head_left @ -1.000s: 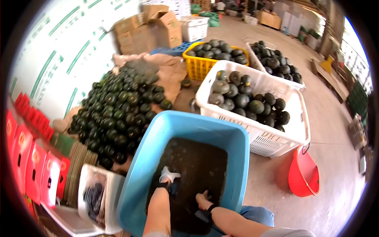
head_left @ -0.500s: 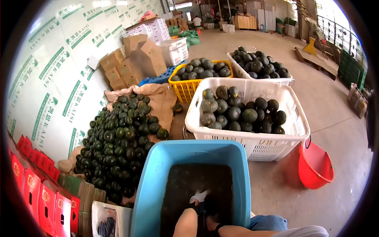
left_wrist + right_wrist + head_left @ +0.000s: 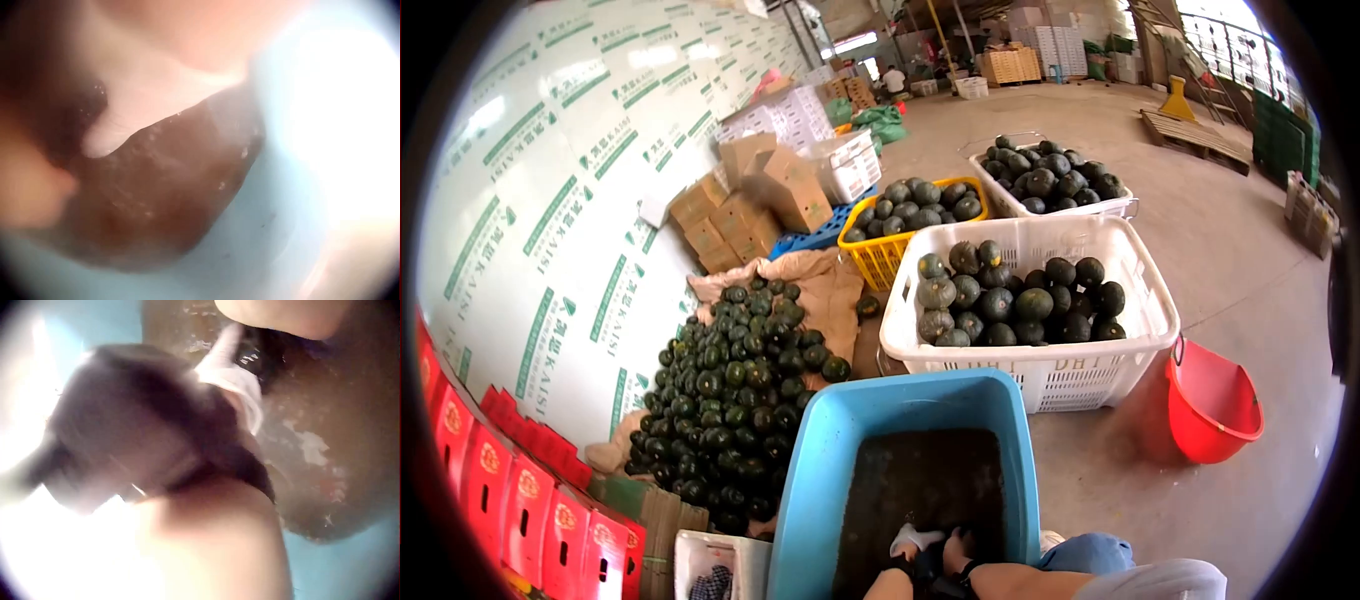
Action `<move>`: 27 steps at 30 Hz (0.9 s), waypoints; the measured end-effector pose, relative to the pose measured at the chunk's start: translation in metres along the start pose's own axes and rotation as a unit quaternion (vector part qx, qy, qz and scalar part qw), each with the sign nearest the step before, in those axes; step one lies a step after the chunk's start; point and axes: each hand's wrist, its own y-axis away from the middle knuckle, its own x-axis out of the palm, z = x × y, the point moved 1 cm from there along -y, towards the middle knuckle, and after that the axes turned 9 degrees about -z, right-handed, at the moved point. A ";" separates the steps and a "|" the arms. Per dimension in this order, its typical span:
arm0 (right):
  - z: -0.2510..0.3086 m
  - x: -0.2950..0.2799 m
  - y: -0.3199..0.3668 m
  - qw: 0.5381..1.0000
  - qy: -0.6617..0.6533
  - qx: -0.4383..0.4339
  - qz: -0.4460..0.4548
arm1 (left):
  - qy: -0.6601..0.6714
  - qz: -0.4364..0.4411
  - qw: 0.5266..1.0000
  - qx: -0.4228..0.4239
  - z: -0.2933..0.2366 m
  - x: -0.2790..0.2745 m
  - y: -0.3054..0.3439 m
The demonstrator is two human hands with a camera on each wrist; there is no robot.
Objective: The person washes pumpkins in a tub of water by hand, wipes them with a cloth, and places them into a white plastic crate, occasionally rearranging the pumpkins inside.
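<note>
Both hands are close together over brown water in a blue tub [image 3: 820,480]. The left hand [image 3: 915,542] wears a whitish glove. In the left wrist view its thumb lies against a dark, wet object [image 3: 94,103], and in the right wrist view the gloved left hand [image 3: 234,381] grips that dark object [image 3: 259,359]. The bare right hand [image 3: 958,548] is just beside it in the head view; its fingers are largely hidden, and its hold cannot be made out. Dark straps circle both wrists. The object's full shape is hidden.
Dark green squashes [image 3: 735,390] are heaped on brown cloth at the left. A white crate [image 3: 1040,362], a yellow crate [image 3: 878,262] and another white crate [image 3: 1112,206] hold more. A red bucket [image 3: 1215,405] stands right; red boxes [image 3: 525,515] and a white foam box [image 3: 740,552] stand left.
Seen from the head, both hands have come together, and now appear lower and farther right in the picture. The head view has tilted up, showing more of the room.
</note>
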 end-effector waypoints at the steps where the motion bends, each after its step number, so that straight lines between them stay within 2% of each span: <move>1: -0.018 0.020 -0.018 0.998 0.021 -0.052 0.026 | -0.048 -0.030 0.998 0.000 0.017 0.018 -0.010; 2: -0.026 0.035 -0.028 0.982 0.077 -0.155 0.076 | -0.011 -0.045 0.997 0.061 0.037 0.021 -0.006; 3: 0.016 -0.007 0.013 0.969 -0.021 -0.098 0.227 | 0.024 -0.056 0.990 0.124 0.057 0.024 -0.003; 4: 0.016 -0.001 0.018 0.946 0.062 -0.185 0.259 | 0.056 -0.063 0.979 0.185 0.082 0.033 -0.008; 5: 0.015 0.001 0.017 0.915 0.142 -0.231 0.299 | 0.429 0.175 0.885 0.033 0.091 0.055 -0.048; 6: 0.024 -0.003 0.025 0.875 0.223 -0.272 0.334 | 0.667 0.290 0.643 -0.240 0.100 0.077 -0.082; 7: 0.036 -0.013 0.038 0.872 0.242 -0.276 0.325 | 0.630 0.255 0.724 -0.118 0.110 0.048 -0.052; 8: 0.058 -0.033 0.055 0.870 0.262 -0.276 0.314 | 0.609 0.246 0.752 -0.050 0.108 0.032 -0.033; 9: 0.085 -0.056 0.068 0.771 0.285 -0.414 0.390 | 0.607 0.254 0.753 -0.015 0.100 0.017 -0.013; 10: 0.100 -0.060 0.072 0.669 0.308 -0.545 0.400 | 0.610 0.269 0.745 0.016 0.092 0.003 0.005; 11: 0.121 -0.081 0.092 0.655 0.332 -0.566 0.374 | 0.618 0.282 0.732 0.048 0.082 -0.012 0.022; 12: 0.141 -0.103 0.108 0.651 0.348 -0.573 0.356 | 0.623 0.299 0.718 0.084 0.074 -0.022 0.036; 13: 0.155 -0.116 0.113 0.667 0.361 -0.549 0.351 | 0.628 0.226 0.734 0.126 0.055 -0.038 0.068; 15: 0.167 -0.130 0.123 0.732 0.303 -0.488 0.365 | 0.558 -0.003 0.795 0.238 0.018 -0.057 0.132; 16: 0.169 -0.133 0.133 0.735 0.288 -0.523 0.321 | 0.522 -0.087 0.804 0.272 0.007 -0.064 0.157; 17: 0.174 -0.143 0.143 0.768 0.233 -0.484 0.348 | 0.518 -0.129 0.796 0.286 -0.001 -0.068 0.178; 18: 0.175 -0.154 0.155 0.818 0.186 -0.443 0.316 | 0.562 -0.121 0.772 0.270 -0.005 -0.067 0.186; 19: 0.177 -0.162 0.159 0.848 0.149 -0.402 0.311 | 0.605 -0.114 0.746 0.255 -0.009 -0.066 0.195; 20: 0.184 -0.177 0.166 0.874 0.123 -0.346 0.319 | 0.589 -0.145 0.742 0.286 -0.009 -0.062 0.199; 21: 0.178 -0.174 0.163 0.885 0.102 -0.334 0.307 | 0.594 -0.171 0.734 0.283 -0.008 -0.057 0.200; 22: 0.174 -0.169 0.161 0.896 0.080 -0.321 0.297 | 0.578 -0.168 0.745 0.288 -0.005 -0.055 0.199; 23: 0.170 -0.166 0.158 0.910 0.045 -0.299 0.284 | 0.593 -0.166 0.738 0.278 0.001 -0.051 0.196; 24: 0.165 -0.165 0.152 0.908 -0.002 -0.231 0.351 | 0.608 -0.166 0.729 0.267 0.006 -0.047 0.193; 25: 0.161 -0.166 0.152 0.903 -0.087 -0.141 0.397 | 0.569 -0.169 0.766 0.247 0.003 -0.054 0.203; 26: 0.155 -0.165 0.156 0.881 -0.172 -0.048 0.438 | 0.660 -0.104 0.697 0.259 0.001 -0.054 0.200; 27: 0.145 -0.163 0.161 0.879 -0.228 -0.034 0.418 | 0.666 -0.102 0.685 0.279 -0.005 -0.051 0.198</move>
